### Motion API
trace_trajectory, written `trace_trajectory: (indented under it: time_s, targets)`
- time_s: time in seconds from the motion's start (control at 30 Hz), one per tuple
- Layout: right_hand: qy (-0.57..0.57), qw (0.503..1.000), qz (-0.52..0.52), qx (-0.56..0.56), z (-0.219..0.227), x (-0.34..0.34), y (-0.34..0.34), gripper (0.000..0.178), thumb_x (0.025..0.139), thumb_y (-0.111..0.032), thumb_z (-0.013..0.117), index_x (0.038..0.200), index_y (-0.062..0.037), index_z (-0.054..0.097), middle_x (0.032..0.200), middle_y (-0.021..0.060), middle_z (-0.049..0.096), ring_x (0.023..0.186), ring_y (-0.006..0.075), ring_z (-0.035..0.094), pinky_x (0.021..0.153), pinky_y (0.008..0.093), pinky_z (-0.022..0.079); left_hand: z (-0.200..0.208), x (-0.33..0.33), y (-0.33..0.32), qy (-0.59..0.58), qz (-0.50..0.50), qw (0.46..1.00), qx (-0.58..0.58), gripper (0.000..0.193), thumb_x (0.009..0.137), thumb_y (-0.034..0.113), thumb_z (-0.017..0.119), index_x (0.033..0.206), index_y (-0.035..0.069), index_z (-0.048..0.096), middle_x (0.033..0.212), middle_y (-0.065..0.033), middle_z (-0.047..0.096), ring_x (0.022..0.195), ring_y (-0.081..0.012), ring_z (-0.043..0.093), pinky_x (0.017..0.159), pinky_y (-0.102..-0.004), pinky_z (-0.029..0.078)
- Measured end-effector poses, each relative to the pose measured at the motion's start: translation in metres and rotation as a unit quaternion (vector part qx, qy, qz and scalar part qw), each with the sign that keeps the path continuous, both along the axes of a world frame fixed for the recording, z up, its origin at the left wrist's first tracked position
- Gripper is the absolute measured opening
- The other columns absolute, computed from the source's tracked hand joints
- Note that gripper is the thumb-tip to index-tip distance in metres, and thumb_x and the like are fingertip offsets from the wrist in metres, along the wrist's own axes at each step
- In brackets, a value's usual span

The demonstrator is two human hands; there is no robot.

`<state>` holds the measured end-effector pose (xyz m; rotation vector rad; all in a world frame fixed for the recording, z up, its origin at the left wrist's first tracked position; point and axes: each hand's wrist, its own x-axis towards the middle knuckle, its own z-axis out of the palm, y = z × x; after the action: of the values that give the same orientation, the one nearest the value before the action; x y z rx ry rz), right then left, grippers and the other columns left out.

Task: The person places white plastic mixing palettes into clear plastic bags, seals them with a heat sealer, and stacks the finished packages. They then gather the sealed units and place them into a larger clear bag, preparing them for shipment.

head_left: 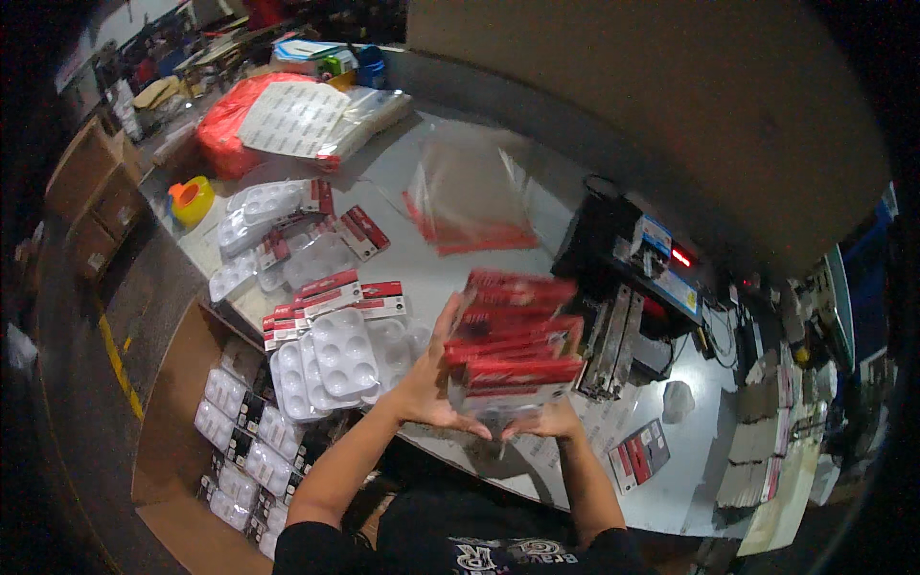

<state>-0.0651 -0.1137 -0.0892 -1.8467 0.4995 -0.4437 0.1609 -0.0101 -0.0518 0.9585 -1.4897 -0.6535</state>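
Closest in, both hands are closed on the task's thing, a stack of red-carded packs (517, 350), held up over the near part of the worktop (450, 287). The left hand (431, 393) spreads along the stack's left side; the right hand (548, 420) supports its lower right corner, and the two thumbs come near each other at the near end. The stack is blurred, and what lies behind its cards cannot be told.

It looks light for its bulk: thin card that should flex and crease, with clear plastic at the lower end that is probably slick. Loose layers may slide or fan, so broad pressure from both sides plus support beneath seems safer than pinching the card tops.

To the left, a cardboard carton (172, 436) holds packed white trays. A flat red-and-black card pack (640, 456) lies on the worktop to the right. Beyond the left forearm lie white palette trays (343, 355), thin and moulded; they look stiff but could dent or crack, and are best lifted by the rim.

Farther off, clear plastic bags (470, 182) with red edges look limp and clingy, easiest to take by one edge. A yellow tape roll (195, 203) sits near the far left.
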Motion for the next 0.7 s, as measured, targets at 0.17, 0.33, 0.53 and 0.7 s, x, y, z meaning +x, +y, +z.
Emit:
trace_trajectory:
  time_s: [0.17,0.33,0.53,0.7]
  targets:
    - [0.062,0.997,0.020,-0.042,-0.034,-0.014,0.022,0.109,0.051,-0.039,0.089,0.138,-0.0047,0.032,0.144,0.0185,0.031,0.131,0.0295,0.032,0.106,0.0429,0.029,-0.049,-0.022,0.017,-0.307,-0.016,0.947,0.091,0.139,0.047,0.050,0.087,0.145,0.003,-0.001,0.150,-0.0214,0.000,0.139,-0.0370,0.003,0.112,-0.0454,0.009]
    - [0.041,0.996,0.080,0.004,-0.043,-0.040,0.041,0.073,0.066,-0.034,0.077,0.128,-0.0083,0.048,0.135,0.0112,0.046,0.121,0.0287,0.044,0.102,0.0435,0.034,-0.093,-0.038,0.013,-0.178,-0.041,0.983,0.029,0.131,0.055,0.057,0.079,0.144,0.002,0.000,0.150,-0.0219,0.002,0.138,-0.0402,0.004,0.112,-0.0449,0.009]
    - [0.053,0.998,-0.019,-0.034,-0.024,-0.023,0.054,0.056,0.069,-0.037,0.070,0.117,-0.0115,0.059,0.123,0.0081,0.057,0.113,0.0294,0.051,0.100,0.0428,0.033,-0.082,-0.060,0.034,-0.060,0.060,0.996,0.030,0.125,0.063,0.049,0.078,0.144,0.003,-0.006,0.150,-0.0223,0.006,0.138,-0.0364,0.011,0.110,-0.0453,0.015]
    - [-0.025,0.989,0.102,0.105,0.051,0.072,0.040,0.070,0.062,-0.038,0.078,0.116,-0.0001,0.055,0.110,0.0159,0.060,0.105,0.0288,0.056,0.094,0.0396,0.040,-0.001,-0.018,0.077,0.118,0.234,0.957,0.129,0.102,0.064,0.029,0.083,0.135,-0.004,0.016,0.126,-0.0175,0.044,0.118,-0.0269,0.044,0.102,-0.0401,0.033]
